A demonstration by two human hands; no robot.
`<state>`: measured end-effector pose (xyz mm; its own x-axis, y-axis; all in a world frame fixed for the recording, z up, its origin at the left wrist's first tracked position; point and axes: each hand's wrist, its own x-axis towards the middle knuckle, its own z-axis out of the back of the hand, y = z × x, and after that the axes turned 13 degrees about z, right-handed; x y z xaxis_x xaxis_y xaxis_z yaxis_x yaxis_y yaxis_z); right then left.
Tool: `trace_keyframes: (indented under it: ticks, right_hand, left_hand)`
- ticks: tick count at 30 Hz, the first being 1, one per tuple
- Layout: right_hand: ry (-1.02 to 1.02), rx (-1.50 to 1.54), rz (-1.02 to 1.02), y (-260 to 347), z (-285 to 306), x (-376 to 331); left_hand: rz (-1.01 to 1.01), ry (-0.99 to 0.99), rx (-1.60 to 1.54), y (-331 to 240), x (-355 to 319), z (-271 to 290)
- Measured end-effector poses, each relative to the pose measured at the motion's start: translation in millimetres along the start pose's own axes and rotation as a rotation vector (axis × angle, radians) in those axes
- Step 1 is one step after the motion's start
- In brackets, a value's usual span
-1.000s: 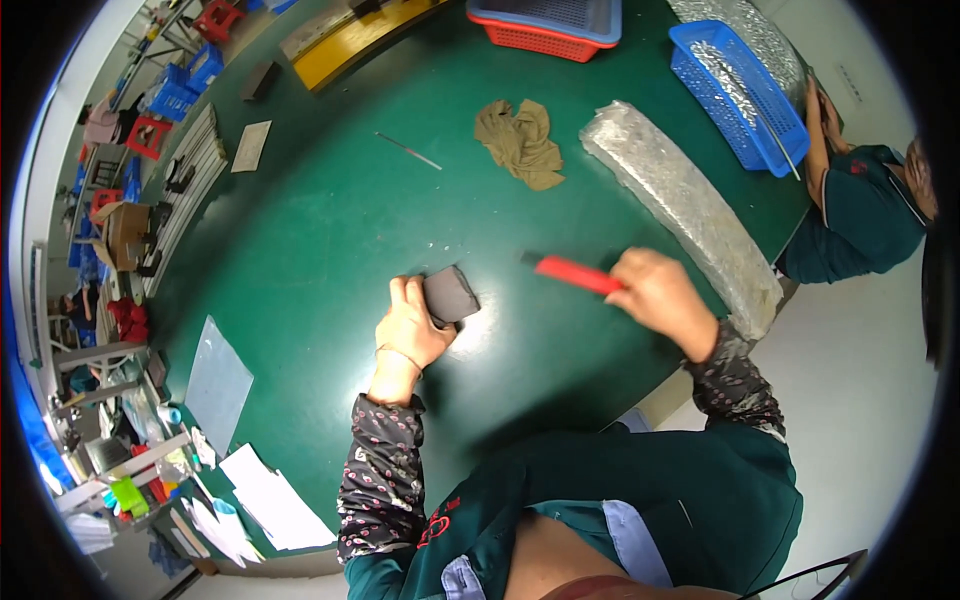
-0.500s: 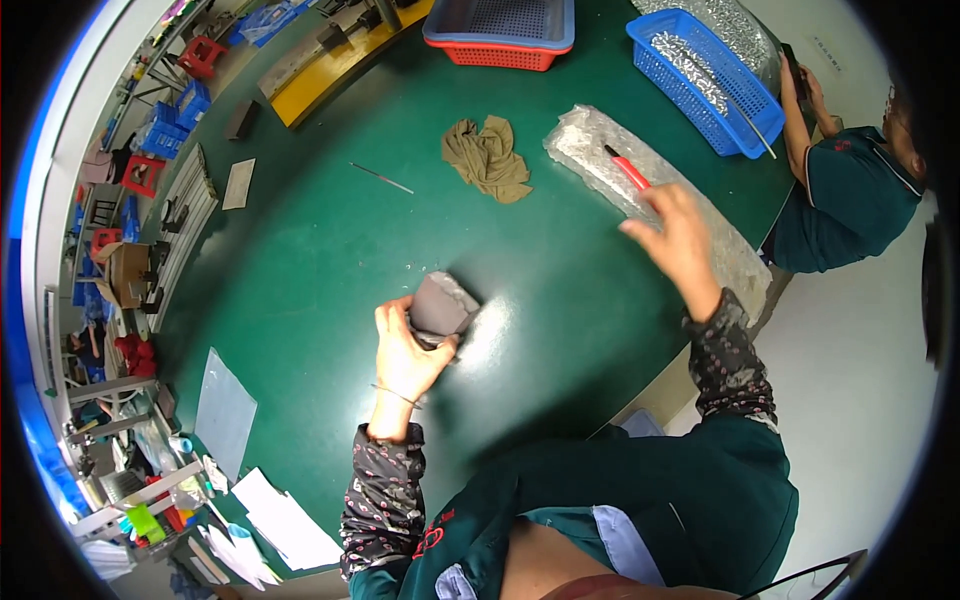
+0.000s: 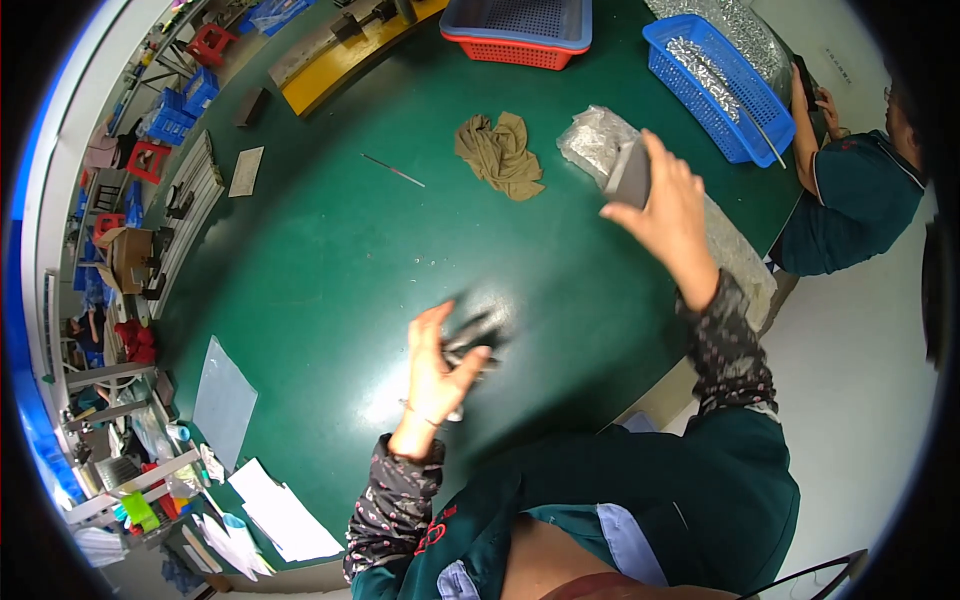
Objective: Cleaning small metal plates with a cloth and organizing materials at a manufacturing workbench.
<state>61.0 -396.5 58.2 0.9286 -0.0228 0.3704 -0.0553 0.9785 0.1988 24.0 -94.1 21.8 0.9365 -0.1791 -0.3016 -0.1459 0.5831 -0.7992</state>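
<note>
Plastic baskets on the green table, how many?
3: a blue basket at upper right, and a blue-grey basket nested in a red basket at top centre. More may be hidden.

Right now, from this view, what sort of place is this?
Probably a factory workshop: a broad green worktable, a blue plastic mesh basket holding small shiny silvery pieces, and blue plastic crates beyond the table suggest it.

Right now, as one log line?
left hand: at blurred pieces, grip unclear; right hand: holds gray block; olive cloth: on green table
</note>
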Motion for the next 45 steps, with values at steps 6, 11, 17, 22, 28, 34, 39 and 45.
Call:
trace_keyframes:
  ticks: [6,11,17,22,28,34,39,45]
  right_hand:
    - [-0.100,-0.327,0.223,-38.7,-26.9,7.9]
    - [-0.009,0.327,0.440,31.3,-91.0,57.0]
    - [-0.010,0.169,0.286,72.4,-175.1,66.0]
    - [0.177,0.386,0.635,162.8,-152.4,-17.0]
    - [-0.163,0.522,0.474,123.8,-139.7,54.2]
    - [-0.130,-0.087,-0.079,36.8,-208.1,128.2]
    - [-0.082,0.543,0.601,165.9,-212.6,131.3]
    - [-0.187,0.251,-0.056,69.1,-264.4,241.6]
  left_hand:
    - [0.061,-0.507,0.298,77.2,-19.6,49.5]
    - [0.233,-0.774,0.436,140.8,-43.4,91.5]
    - [0.270,-0.905,0.462,149.7,-48.7,103.8]
    - [0.310,-0.924,0.489,167.5,-57.7,108.5]
    - [0.317,-0.913,0.504,174.3,-35.2,100.9]
    - [0.241,-0.880,0.543,179.3,-23.5,94.2]
    - [0.256,-0.921,0.523,185.3,-36.5,104.0]
    - [0.255,-0.890,0.492,175.3,-24.2,96.6]
